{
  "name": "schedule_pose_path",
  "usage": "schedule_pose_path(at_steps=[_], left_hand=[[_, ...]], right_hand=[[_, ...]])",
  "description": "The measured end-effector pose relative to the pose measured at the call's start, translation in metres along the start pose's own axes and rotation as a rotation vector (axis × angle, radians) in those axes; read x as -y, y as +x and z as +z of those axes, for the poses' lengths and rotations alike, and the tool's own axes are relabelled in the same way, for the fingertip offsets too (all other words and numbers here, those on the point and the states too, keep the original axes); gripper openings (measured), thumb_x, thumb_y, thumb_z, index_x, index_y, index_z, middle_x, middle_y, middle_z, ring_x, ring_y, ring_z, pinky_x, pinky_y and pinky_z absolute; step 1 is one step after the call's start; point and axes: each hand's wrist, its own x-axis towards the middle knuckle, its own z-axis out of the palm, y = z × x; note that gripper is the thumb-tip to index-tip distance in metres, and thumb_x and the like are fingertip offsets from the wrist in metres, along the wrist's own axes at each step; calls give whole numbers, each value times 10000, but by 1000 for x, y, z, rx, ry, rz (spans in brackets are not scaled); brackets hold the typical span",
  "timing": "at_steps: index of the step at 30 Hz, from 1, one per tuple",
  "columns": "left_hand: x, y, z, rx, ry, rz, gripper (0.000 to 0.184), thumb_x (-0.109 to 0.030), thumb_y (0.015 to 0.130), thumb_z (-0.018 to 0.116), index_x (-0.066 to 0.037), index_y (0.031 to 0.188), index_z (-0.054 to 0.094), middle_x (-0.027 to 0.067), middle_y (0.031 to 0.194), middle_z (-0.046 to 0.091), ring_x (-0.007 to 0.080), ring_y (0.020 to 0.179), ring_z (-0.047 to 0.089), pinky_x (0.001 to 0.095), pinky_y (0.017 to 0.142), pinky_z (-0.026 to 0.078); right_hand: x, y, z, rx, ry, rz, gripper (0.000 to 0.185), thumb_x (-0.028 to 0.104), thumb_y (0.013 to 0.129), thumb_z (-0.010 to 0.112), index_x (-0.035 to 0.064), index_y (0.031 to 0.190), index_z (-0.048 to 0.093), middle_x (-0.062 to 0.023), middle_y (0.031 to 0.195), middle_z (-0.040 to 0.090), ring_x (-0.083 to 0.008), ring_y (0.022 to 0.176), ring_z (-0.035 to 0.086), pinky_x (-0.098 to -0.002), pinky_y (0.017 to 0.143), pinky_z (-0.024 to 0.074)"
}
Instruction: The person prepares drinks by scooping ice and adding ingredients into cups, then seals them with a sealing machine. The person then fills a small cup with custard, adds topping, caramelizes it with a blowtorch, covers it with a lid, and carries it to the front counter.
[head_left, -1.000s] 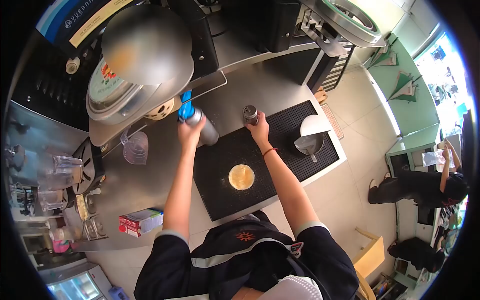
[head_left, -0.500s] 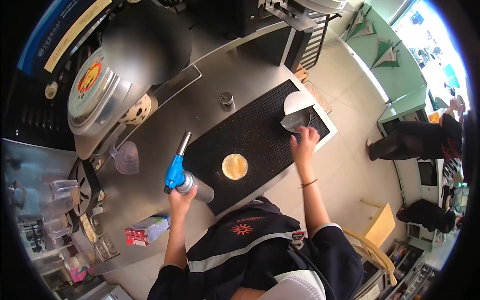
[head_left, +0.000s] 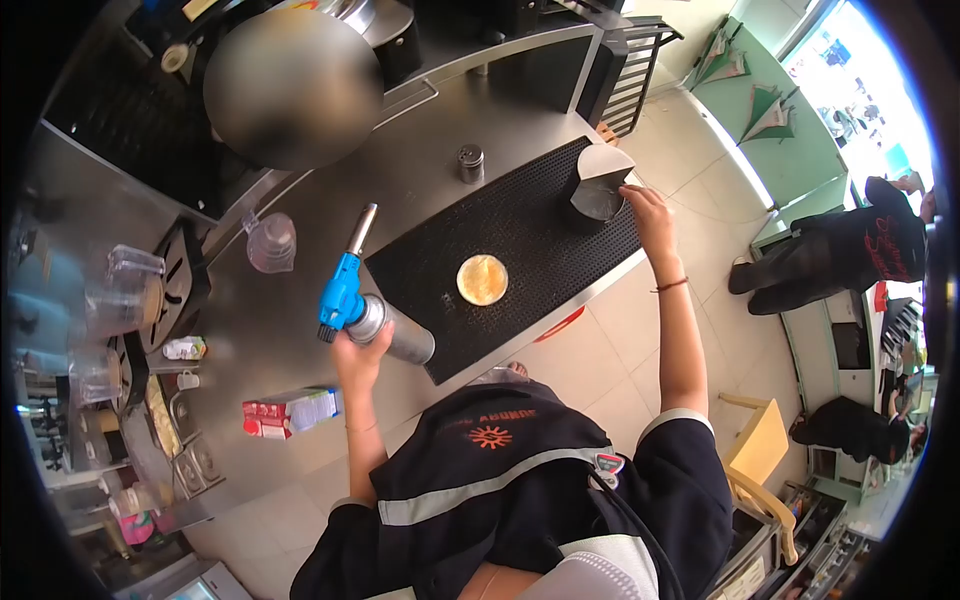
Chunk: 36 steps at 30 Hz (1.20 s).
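Observation:
My left hand (head_left: 362, 358) is wrapped round the silver canister of a blow torch (head_left: 345, 300) with a blue head. Its metal nozzle points up and away from me, and no flame shows. At the far right end of the black perforated mat (head_left: 420, 255), the fingers of my right hand (head_left: 650, 215) are closed at the rim of a round dark container (head_left: 597, 198). A pale half-round lid piece (head_left: 605, 160) covers its far side. Between my hands, a cup with a golden-yellow top (head_left: 482, 280) stands on the mat.
A metal shaker (head_left: 471, 163) stands behind the mat. To the left are a clear measuring jug (head_left: 270, 241) and a red and blue carton (head_left: 292, 412). A blurred round shape (head_left: 293, 90) hides part of the upper left. Another person (head_left: 850, 245) stands beyond the counter at right.
My right hand has reached farther out and right, closing at the container's rim. My left hand still holds the blow torch. The whole view has shifted.

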Motion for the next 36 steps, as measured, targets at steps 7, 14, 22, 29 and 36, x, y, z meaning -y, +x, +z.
schedule_pose_path(at_steps=[7,14,22,29,36], left_hand=[[10,-33,-12,-94,20,-31,459,-167,670,739,-13,1030,500,50,932,566,135,829,558,298,801,440],[-9,-45,-9,7,-54,-33,406,-124,682,723,-14,1015,519,47,922,583,128,829,567,296,793,451],[-5,-56,-17,27,-88,-3,436,-156,664,738,-13,1017,527,58,931,591,130,845,569,299,803,448],[-7,-60,-16,92,-40,-2,455,-175,652,750,0,1012,533,70,912,614,140,824,590,302,777,467],[-12,-58,-12,187,-15,-60,536,-177,635,757,5,1071,504,72,975,586,151,889,563,307,833,434]], right_hand=[[80,-56,-21,-321,284,284,109,3,803,578,25,869,662,-80,838,666,-154,716,629,-254,669,492],[143,-118,86,-298,1373,1233,155,15,802,602,-55,941,595,-98,857,628,-162,736,612,-254,696,526],[158,-142,115,-183,1331,1373,171,6,800,611,-67,950,575,-105,878,610,-173,781,607,-262,723,538],[155,-144,121,-231,1361,1324,157,15,806,609,-58,940,573,-93,881,603,-173,777,603,-260,730,534],[156,-147,118,-112,1306,1291,176,70,823,606,-44,952,570,-79,860,597,-155,760,595,-260,717,527]])
